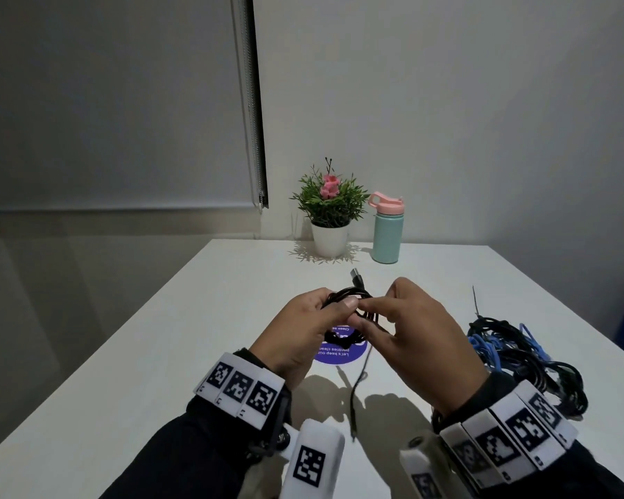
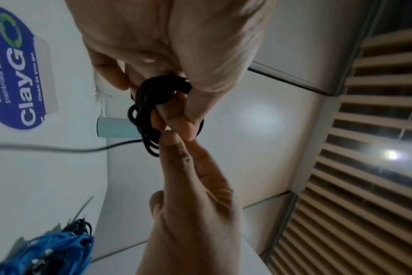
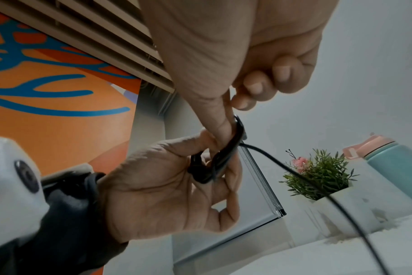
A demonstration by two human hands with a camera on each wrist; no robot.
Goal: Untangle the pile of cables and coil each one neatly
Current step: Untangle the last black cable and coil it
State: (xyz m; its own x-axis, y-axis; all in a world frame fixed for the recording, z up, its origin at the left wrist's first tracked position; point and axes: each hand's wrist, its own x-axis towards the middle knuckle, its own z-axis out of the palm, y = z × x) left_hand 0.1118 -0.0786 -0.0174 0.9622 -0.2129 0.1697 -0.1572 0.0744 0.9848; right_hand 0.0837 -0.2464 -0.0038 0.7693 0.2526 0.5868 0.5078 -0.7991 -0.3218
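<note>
A small black cable coil [image 1: 350, 295] is held above the white table [image 1: 159, 354], its USB plug [image 1: 357, 277] sticking up behind my hands. My left hand [image 1: 314, 318] grips the coil's left side with thumb over fingers. The left wrist view shows the loops [image 2: 153, 96] bunched in that grip. My right hand [image 1: 375, 307] pinches the coil from the right. In the right wrist view, its thumb [image 3: 221, 126] presses on the strands [image 3: 221, 160]. A loose black tail [image 1: 355, 394] hangs toward the table. The tangled pile of blue and black cables [image 1: 519, 354] lies to the right.
A round blue sticker [image 1: 339, 352] is on the table under my hands. A potted plant [image 1: 330, 210] and a teal bottle with a pink lid [image 1: 388, 232] stand at the table's far edge. A thin black strand [image 1: 475, 300] sticks out of the pile.
</note>
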